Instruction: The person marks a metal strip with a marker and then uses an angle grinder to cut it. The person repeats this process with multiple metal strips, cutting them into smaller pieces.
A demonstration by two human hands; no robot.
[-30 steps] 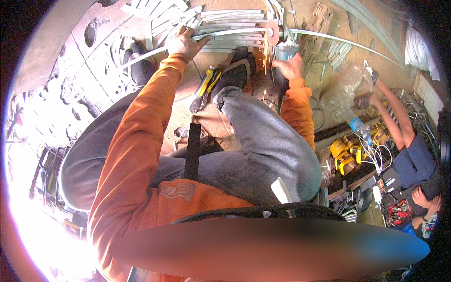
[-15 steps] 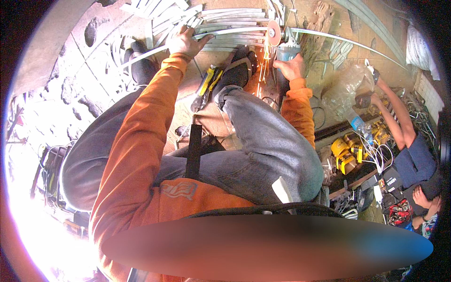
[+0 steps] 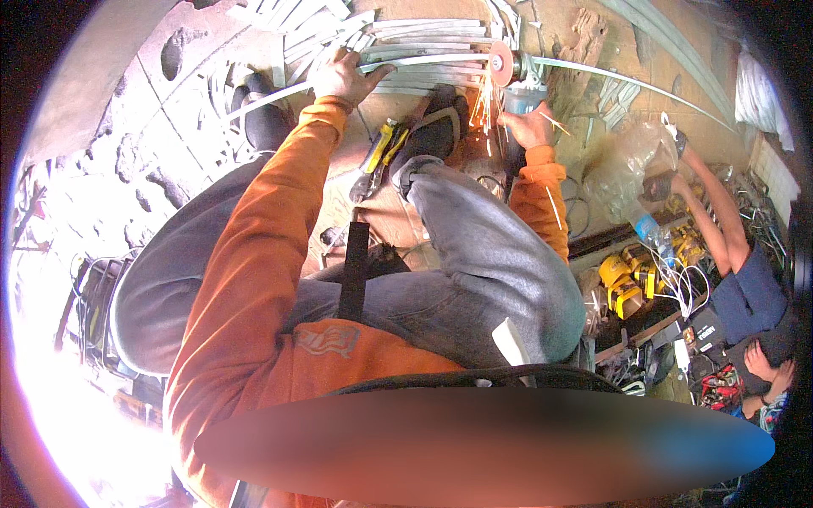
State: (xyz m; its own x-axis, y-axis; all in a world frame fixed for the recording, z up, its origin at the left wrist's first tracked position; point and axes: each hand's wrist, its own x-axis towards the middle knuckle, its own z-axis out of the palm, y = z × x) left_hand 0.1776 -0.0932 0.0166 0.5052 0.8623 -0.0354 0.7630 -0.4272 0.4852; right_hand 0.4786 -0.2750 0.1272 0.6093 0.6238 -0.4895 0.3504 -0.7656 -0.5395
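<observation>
My right hand (image 3: pixel 528 127) is wrapped round an angle grinder (image 3: pixel 525 99) with a blue-grey body. Its reddish disc (image 3: pixel 501 64) stands against a long, thin, pale metal strip (image 3: pixel 627 73). Orange sparks (image 3: pixel 484 106) fly down from the disc toward my shoe. Farther left, my left hand (image 3: pixel 343 80) grips the same strip, thumb spread along it and fingers over the far side. The strip bows out past both hands. Beneath and beyond it lie several short cut strips (image 3: pixel 428 35), roughly side by side. The exact contact point is partly hidden by the disc.
Yellow-handled cutters (image 3: pixel 383 154) lie between my feet. On the right are yellow battery-like blocks (image 3: pixel 625 292), a plastic bottle (image 3: pixel 650 229), white cables (image 3: pixel 690 292) and clear plastic sheeting (image 3: pixel 622 173). Another person's arms (image 3: pixel 720 216) reach in there. Long pale strips (image 3: pixel 669 38) curve at the far right.
The whole view has shifted slightly, so things sit a little farther right. The spark stream has changed shape, with stray sparks now near my right wrist. Both hands keep their holds.
</observation>
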